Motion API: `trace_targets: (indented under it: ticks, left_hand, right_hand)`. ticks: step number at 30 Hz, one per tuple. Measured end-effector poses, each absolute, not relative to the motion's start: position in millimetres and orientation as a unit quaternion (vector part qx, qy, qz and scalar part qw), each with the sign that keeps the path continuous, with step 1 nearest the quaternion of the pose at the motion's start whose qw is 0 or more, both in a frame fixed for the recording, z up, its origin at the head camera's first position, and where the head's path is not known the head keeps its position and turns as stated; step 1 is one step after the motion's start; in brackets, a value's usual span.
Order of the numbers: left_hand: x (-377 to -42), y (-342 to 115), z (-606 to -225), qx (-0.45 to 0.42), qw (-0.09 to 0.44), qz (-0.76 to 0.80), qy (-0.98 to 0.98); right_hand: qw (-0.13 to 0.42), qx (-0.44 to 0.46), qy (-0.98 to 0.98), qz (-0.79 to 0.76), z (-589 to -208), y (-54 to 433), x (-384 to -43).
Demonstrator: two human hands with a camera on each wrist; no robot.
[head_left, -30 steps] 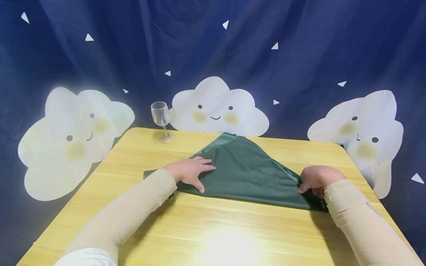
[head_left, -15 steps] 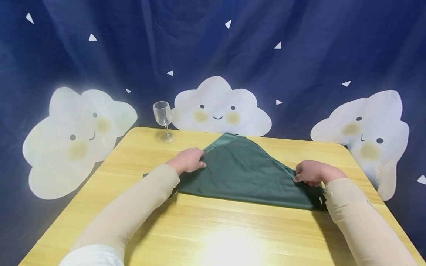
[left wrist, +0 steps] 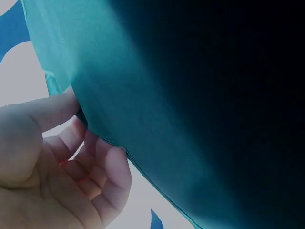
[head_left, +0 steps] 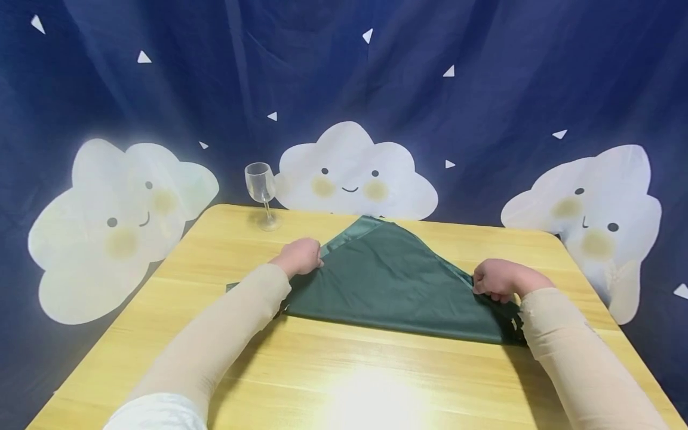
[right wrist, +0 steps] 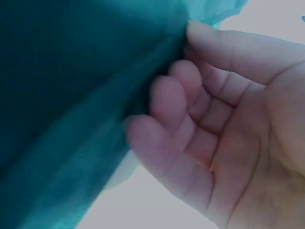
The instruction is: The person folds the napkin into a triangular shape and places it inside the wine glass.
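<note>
A dark green satin-like cloth (head_left: 387,280), folded into a rough triangle, lies on the table with its point toward the back edge. On its left slanting edge my left hand (head_left: 301,255) pinches the fabric between thumb and curled fingers; the left wrist view shows the cloth's hem (left wrist: 143,174) at those fingertips. The right slanting edge is pinched by my right hand (head_left: 500,278). In the right wrist view, the thumb tip (right wrist: 200,33) presses the cloth (right wrist: 71,95) and the other fingers are curled beneath its edge.
A clear wine glass (head_left: 261,188) stands upright at the table's back left. The light wood table (head_left: 301,370) reflects a bright glare near its front. Behind hangs a dark blue curtain (head_left: 322,65) printed with white clouds.
My left hand, spread flat on the cloth before, has drawn back to the left edge and now pinches it. My right hand has shifted slightly up and left along its edge.
</note>
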State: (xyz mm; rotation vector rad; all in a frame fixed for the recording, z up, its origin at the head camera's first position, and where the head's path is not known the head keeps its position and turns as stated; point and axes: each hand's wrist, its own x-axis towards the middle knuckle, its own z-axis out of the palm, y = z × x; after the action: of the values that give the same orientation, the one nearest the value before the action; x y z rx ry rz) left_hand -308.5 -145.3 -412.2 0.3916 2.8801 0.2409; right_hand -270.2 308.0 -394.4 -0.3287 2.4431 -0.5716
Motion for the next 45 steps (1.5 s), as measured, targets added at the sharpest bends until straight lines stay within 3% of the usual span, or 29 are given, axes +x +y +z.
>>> trace_targets:
  ticks: [5,9,24,28,36,45]
  left_hand:
    - [-303,-145,-410,0.156,0.124,0.113,0.973]
    - [-299,-147,-410,0.151,0.118,0.131,0.973]
    - [-303,-161,-410,0.126,0.115,0.137,0.976]
    - [-303,-162,-409,0.112,0.113,0.129,0.979]
    - [-301,-164,-406,0.095,0.109,0.112,0.983]
    - [-300,-166,-411,0.075,0.130,0.069,0.986]
  right_hand:
    - [0.325,-0.102,0.919,-0.201,-391,306,-265]
    - [0.306,-0.125,0.925,-0.188,-392,304,-267]
    - [0.123,-0.234,0.960,-0.096,-397,299,-285]
    - [0.095,-0.233,0.963,-0.094,-401,296,-289]
    - [0.087,-0.208,0.970,-0.089,-403,290,-290]
    - [0.114,-0.192,0.972,-0.079,-404,284,-290]
